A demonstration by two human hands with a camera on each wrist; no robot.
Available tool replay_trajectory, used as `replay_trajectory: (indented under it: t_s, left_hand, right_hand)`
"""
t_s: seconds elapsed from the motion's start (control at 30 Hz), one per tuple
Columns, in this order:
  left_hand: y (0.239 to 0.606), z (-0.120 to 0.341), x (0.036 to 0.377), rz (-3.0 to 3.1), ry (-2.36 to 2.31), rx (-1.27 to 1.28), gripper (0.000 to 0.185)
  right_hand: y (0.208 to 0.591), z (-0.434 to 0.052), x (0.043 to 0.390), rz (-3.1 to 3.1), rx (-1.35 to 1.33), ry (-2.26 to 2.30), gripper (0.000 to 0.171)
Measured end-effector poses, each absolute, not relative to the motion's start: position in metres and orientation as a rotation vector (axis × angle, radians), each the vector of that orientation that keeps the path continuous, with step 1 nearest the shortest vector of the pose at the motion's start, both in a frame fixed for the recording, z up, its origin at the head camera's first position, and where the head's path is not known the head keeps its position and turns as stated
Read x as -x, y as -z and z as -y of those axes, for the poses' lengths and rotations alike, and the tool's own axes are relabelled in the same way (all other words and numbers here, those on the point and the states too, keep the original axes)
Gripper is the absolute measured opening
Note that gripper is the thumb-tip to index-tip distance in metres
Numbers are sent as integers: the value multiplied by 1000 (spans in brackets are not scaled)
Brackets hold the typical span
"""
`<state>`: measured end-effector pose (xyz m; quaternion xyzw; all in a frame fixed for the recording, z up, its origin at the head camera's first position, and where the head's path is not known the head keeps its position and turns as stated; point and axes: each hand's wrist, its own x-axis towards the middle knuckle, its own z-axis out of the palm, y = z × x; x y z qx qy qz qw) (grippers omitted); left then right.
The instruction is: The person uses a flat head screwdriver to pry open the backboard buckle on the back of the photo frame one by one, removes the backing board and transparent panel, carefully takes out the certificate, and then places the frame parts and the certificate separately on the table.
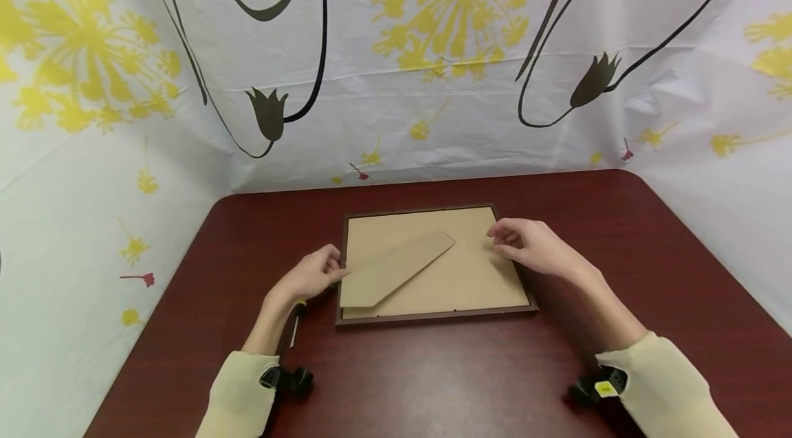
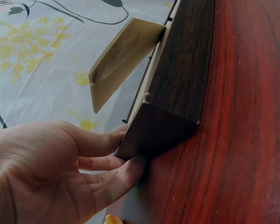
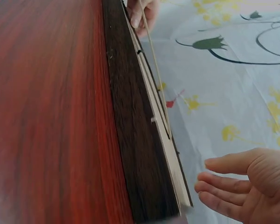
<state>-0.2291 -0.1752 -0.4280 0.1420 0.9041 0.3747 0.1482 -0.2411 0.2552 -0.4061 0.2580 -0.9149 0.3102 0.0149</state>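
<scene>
1. Bench (image 1: 433,383): red-brown wood grain w/ glossy finish.
2. Picture frame (image 1: 433,316): dark wood, matt.
3. Backing board (image 1: 470,273) & stand flap (image 1: 396,269): tan fibreboard, matt, smooth.
4. Backdrop (image 1: 396,80): thin printed sheet, creased, slight sheen.

Dark red table (image 1: 433,383) with picture frame (image 1: 433,316), screwdriver (image 1: 295,326).

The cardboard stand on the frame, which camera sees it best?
The head view: the whole stand lies flat across the frame's back. The left wrist view shows only its end sticking up; the right wrist view shows just its thin edge.
</scene>
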Motion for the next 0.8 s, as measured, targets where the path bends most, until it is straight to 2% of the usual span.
replay_trajectory:
  t_s: [0.27, 0.8]
  left_hand:
    - [432, 173, 228, -2582, -1113, -390, 34]
    - [433, 176, 228, -2585, -1111, -412, 36]
  right_hand:
    - [404, -221, 258, 2830, -973, -1003, 24]
    - [412, -180, 275, 2844, -1210, -856, 53]
